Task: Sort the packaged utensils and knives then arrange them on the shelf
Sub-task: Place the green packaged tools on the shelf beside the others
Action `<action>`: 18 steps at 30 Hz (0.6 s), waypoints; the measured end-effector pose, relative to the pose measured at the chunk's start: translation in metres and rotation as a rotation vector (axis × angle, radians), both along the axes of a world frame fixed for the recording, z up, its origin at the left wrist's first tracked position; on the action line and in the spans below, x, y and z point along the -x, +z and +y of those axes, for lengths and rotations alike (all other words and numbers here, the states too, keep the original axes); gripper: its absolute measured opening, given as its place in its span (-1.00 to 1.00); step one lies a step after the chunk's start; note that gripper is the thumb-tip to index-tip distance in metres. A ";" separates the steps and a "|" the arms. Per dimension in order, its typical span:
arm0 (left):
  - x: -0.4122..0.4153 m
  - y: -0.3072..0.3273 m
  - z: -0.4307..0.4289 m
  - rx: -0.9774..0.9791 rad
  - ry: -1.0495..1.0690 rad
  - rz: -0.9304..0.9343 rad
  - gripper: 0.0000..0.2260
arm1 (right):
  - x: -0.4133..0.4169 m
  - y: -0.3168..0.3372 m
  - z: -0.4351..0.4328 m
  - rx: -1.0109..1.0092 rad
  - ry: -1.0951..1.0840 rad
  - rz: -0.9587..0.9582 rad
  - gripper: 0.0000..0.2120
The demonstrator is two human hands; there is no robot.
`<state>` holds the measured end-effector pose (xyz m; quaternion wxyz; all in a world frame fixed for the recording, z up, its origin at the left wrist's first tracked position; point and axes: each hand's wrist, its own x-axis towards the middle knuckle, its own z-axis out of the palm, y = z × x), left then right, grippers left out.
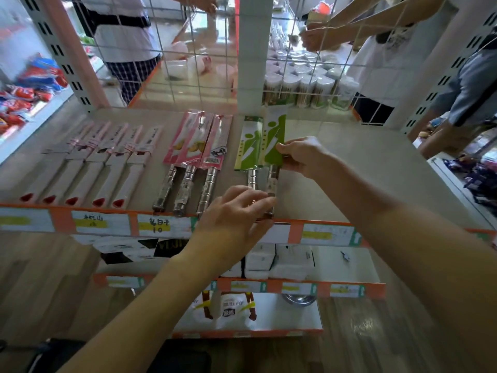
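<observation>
Knives (210,181): three pink packs (197,141), two green packs (248,142)

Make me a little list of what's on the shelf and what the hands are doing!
shelf: orange front edge with price tags
left: five white packs in a row
middle: three pink knives
right: two green knives
right hand: pinches the sleeve of the right green knife
left hand: grips its handle

Wire mesh panel (193,51) behind, pale wooden floor (40,278) below.
</observation>
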<state>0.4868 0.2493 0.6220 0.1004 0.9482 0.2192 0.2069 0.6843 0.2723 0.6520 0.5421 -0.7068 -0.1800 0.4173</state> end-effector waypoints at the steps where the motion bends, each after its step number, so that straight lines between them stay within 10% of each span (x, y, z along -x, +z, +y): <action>1: 0.000 -0.004 0.000 -0.058 -0.010 0.049 -0.61 | 0.000 -0.004 0.003 0.022 0.006 -0.028 -0.70; 18: -0.005 -0.016 -0.010 -0.251 -0.005 0.198 -0.55 | -0.015 -0.019 0.009 0.319 0.113 -0.683 -0.75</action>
